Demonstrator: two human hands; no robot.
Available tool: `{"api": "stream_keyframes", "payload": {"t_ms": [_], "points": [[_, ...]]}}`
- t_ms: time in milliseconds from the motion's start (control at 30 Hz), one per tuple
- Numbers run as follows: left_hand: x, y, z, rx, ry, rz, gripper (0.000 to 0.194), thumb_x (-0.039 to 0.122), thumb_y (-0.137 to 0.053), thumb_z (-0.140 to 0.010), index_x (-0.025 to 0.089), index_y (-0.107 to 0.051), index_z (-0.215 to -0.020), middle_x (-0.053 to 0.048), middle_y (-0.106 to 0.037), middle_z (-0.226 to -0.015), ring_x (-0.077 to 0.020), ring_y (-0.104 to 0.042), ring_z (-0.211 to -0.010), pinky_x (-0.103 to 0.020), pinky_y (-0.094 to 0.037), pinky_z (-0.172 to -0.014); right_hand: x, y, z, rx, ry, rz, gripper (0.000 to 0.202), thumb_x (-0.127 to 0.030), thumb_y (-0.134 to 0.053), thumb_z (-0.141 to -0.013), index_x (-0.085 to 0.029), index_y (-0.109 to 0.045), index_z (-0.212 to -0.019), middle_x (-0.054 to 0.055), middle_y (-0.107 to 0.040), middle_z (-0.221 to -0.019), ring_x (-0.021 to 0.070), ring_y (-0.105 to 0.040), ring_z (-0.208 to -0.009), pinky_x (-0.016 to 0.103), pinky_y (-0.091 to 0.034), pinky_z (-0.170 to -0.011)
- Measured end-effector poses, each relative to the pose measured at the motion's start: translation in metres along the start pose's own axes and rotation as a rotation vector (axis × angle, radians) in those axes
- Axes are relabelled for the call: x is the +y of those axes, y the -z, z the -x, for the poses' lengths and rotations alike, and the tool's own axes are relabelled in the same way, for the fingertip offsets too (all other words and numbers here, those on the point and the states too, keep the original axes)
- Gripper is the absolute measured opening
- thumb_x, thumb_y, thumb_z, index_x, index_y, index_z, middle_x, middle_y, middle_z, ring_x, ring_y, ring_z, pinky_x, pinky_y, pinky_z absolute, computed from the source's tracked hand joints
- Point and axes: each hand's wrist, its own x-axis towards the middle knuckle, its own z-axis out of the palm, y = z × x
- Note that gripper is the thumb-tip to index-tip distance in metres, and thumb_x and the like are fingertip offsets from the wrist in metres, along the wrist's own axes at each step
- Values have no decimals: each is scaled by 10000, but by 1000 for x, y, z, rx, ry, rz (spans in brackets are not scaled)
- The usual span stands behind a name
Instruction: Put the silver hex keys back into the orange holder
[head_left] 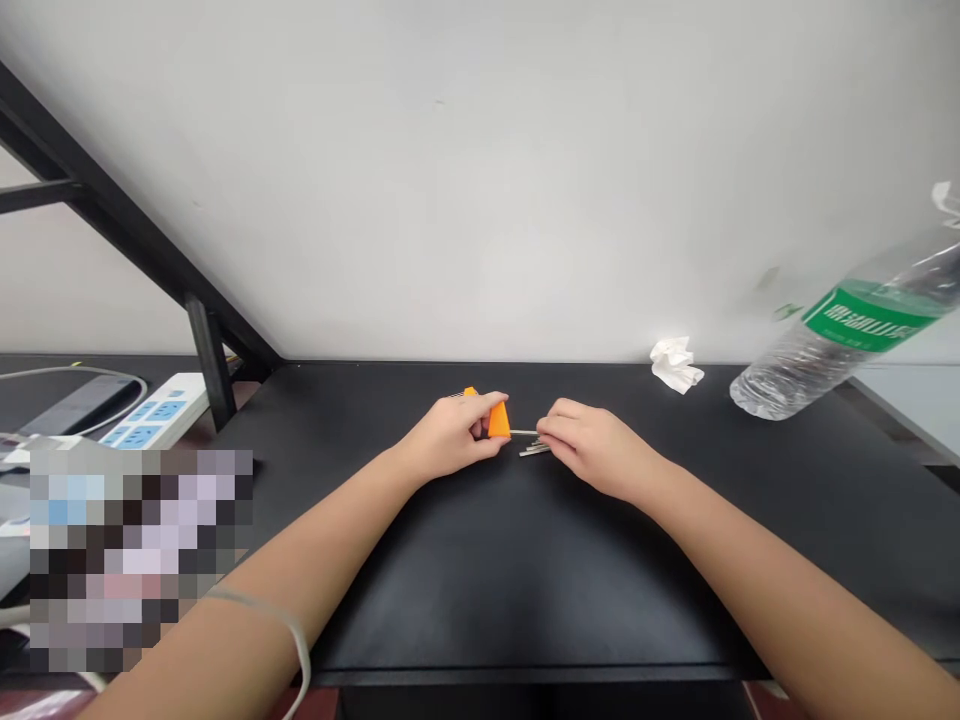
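Note:
My left hand (456, 436) is closed around a small orange block (499, 419) just above the black table (555, 580). A thin metal rod (523, 432) runs from the block's right side to the fingertips of my right hand (589, 442), which pinch its far end. Several thin metal rods (534, 450) lie on the table below that one, partly hidden by my right fingers. At the block's left, behind my left fingers, another thin piece sticks out.
A crumpled white tissue (676, 364) lies near the wall. A large clear bottle with a green label (862, 318) stands at the right. At the left are a white power strip (159, 412), cables and a black metal frame (210, 360). One cable crosses my left forearm.

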Motion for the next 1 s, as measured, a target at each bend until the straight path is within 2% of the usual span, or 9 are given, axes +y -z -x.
{"api": "stream_keyframes", "payload": {"t_ms": [67, 133, 233, 300, 400, 533, 667, 800, 1000], "points": [[6, -2, 0, 31, -58, -19, 453, 330, -706, -864, 215, -608, -1291, 22, -700, -804, -128, -662, -691, -260, -524, -708, -5, -5, -2, 9, -91, -205, 180, -215, -514, -1016, -209, -680, -947, 53, -649, -946, 155, -629, -759, 305, -510, -712], [12, -3, -1, 58, -130, -58, 445, 330, -695, -870, 204, -598, -1286, -5, -724, -850, -151, -686, -732, -281, -527, -724, -10, -14, -6, -16, -252, -530, 106, -284, -560, -1002, -219, -642, -982, 30, -663, -901, 145, -651, -689, 296, -537, -652], [16, -6, -2, 63, -191, -119, 437, 302, -665, -886, 196, -580, -1301, -23, -733, -857, -169, -694, -739, -294, -522, -706, -13, -25, -10, -74, -417, -874, 216, -419, -623, -970, -231, -538, -1032, -17, -655, -762, 161, -663, -627, 288, -543, -577], [14, -6, -2, 68, -199, -151, 446, 292, -653, -901, 193, -562, -1326, -28, -729, -853, -178, -694, -747, -304, -522, -708, -10, -24, -10, -48, -407, -754, 209, -429, -591, -987, -226, -543, -985, -17, -647, -750, 153, -643, -637, 285, -523, -594], [9, -6, -2, 61, -173, -186, 469, 302, -664, -908, 196, -549, -1350, -33, -722, -875, -195, -693, -790, -343, -535, -776, 1, -12, -4, -10, -223, -226, 118, -254, -580, -974, -204, -625, -876, 17, -631, -872, 134, -587, -707, 288, -473, -677], [6, -5, -2, 6, -80, -174, 504, 270, -646, -906, 205, -526, -1391, -29, -714, -912, -198, -694, -832, -375, -545, -867, 12, 2, 3, -202, -53, 140, 152, -164, -562, -965, -187, -677, -867, 39, -594, -922, 136, -554, -721, 285, -434, -678], [5, -6, -1, -36, -37, -153, 531, 221, -589, -909, 217, -486, -1430, -37, -707, -968, -191, -688, -844, -371, -547, -876, 9, 2, 1, -295, -36, 292, 156, -135, -565, -953, -175, -650, -829, 47, -592, -899, 157, -558, -726, 312, -430, -721], [5, -5, -2, -51, -21, -136, 521, 224, -585, -913, 218, -487, -1425, -34, -705, -964, -188, -686, -849, -373, -541, -896, 6, 0, -1, -285, -47, 350, 93, -121, -577, -937, -176, -648, -917, 56, -607, -943, 173, -582, -758, 325, -427, -753], [6, -3, -3, -90, -7, -106, 488, 283, -635, -907, 230, -520, -1379, -11, -714, -930, -189, -697, -851, -346, -531, -830, 4, -3, 0, -316, -60, 428, 137, -131, -568, -936, -170, -650, -835, 53, -608, -881, 171, -566, -684, 334, -409, -714]]}}
